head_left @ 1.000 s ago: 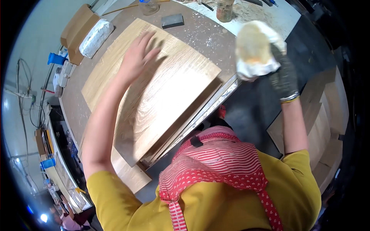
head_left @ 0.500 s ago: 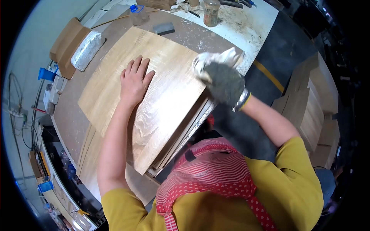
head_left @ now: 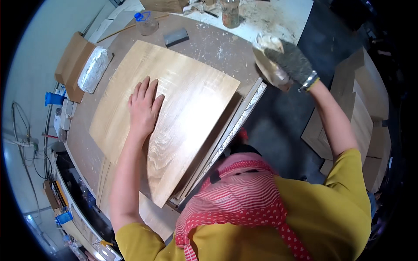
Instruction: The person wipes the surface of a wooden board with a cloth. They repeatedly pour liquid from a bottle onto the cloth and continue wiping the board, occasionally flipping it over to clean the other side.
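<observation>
My bare left hand (head_left: 143,108) lies with its fingers stretched out on a light wood-grain board (head_left: 187,100). The board rests at a slant on top of other boards (head_left: 204,163), whose edges show beneath its right side. My right hand (head_left: 291,63) wears a dark grey glove and is closed around a whitish rag (head_left: 267,65). That hand is off the board, past the right corner of the table, and the rag hangs down smeared by motion.
A grey block (head_left: 176,38) and a clear bottle with a blue cap (head_left: 147,25) stand behind the board. A foil-wrapped bundle (head_left: 94,69) lies by an opened cardboard box (head_left: 72,65). Another bottle (head_left: 230,15) stands at the back. Wooden panels (head_left: 348,108) are stacked at right.
My right hand has swung the rag away from the board's right corner, out to the right and upward. My left hand stays on the board; the whole view has shifted slightly.
</observation>
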{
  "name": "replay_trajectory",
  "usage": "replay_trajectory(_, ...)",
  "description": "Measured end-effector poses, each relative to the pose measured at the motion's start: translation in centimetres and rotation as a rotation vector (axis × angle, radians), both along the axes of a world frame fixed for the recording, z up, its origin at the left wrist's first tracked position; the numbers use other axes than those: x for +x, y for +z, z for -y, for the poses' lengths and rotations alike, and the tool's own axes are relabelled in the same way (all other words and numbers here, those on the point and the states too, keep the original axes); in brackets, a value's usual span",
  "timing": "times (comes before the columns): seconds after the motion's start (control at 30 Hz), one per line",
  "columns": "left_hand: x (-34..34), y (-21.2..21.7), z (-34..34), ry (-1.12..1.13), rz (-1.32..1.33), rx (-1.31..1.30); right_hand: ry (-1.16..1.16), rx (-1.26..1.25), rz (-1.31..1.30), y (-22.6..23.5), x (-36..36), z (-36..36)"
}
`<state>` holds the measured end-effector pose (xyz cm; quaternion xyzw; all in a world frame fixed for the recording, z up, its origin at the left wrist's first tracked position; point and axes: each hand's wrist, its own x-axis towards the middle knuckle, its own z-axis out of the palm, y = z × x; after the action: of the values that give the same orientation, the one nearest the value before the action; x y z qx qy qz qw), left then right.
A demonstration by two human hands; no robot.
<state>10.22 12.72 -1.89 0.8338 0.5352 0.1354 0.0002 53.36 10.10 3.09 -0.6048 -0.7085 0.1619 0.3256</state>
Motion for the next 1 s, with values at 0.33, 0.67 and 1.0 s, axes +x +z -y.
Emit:
replay_trajectory(0.33,0.4,1.3,0.0,-0.012,-0.061,-0.069,0.702,0.023,0.435,-3.0,-10.3,-0.1)
replay_trajectory(0.67,1.1,1.7,-0.3,-0.006,-0.040,-0.107,0.436,0.215,0.510,-3.3,-5.6,-4.2)
replay_trajectory(1.0,0.9,2.1,-0.1,0.008,-0.058,-0.156,0.644,0.451,-0.039,-1.9,-3.9,-7.4)
